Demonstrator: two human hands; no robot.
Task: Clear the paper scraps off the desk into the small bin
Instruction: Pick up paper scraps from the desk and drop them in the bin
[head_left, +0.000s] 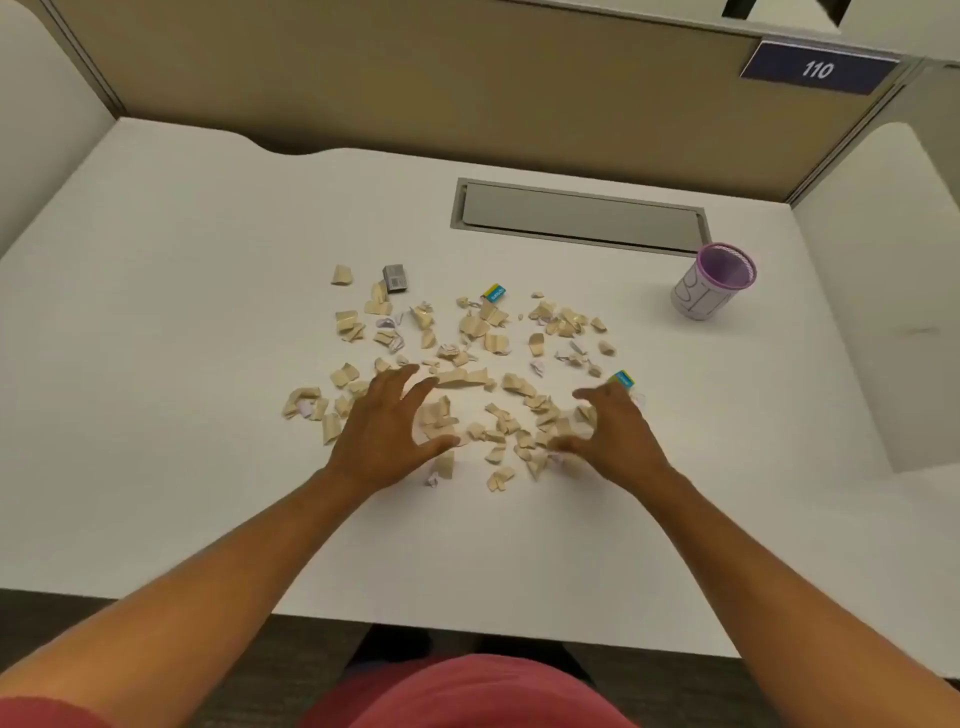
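The paper scraps (457, 364) serve as the landmark here, a loose tan scatter with a few white crumpled bits, spread across the middle of the white desk (156, 312); nearest the person, both forearms reach in from the desk's front edge toward the near side of that scatter. The left hand (382, 431) sits on the near-left part of the scraps, fingers spread wide and thumb angled inward, palm down, gripping nothing that can be seen; the right hand (618, 434) sits on the near-right part, fingers likewise splayed and slightly curled over the pieces, and whether any scrap is pinched beneath it cannot be told, since that edge is blurred. Between the two hands lies a dense patch of scraps; this looks like the gathering step, the hands bracketing the pile to rake it together, with none of the clearing visibly done.

Just past the right hand, at the scatter's right fringe, lies a small blue-and-yellow piece (621, 378); a second one (493, 292) lies at the far edge, and a small grey box (395, 278) at the far-left edge. Beyond and well to the right of the scraps stands the small bin (714, 283), purple-rimmed, upright, mouth open, apart from every scrap; farther back a grey cable tray (579, 215) is set into the desk.

The next move likely calls for drawing both hands inward to bunch a heap, then cupping it for the carry rightward to the bin; thin pieces may slip out.
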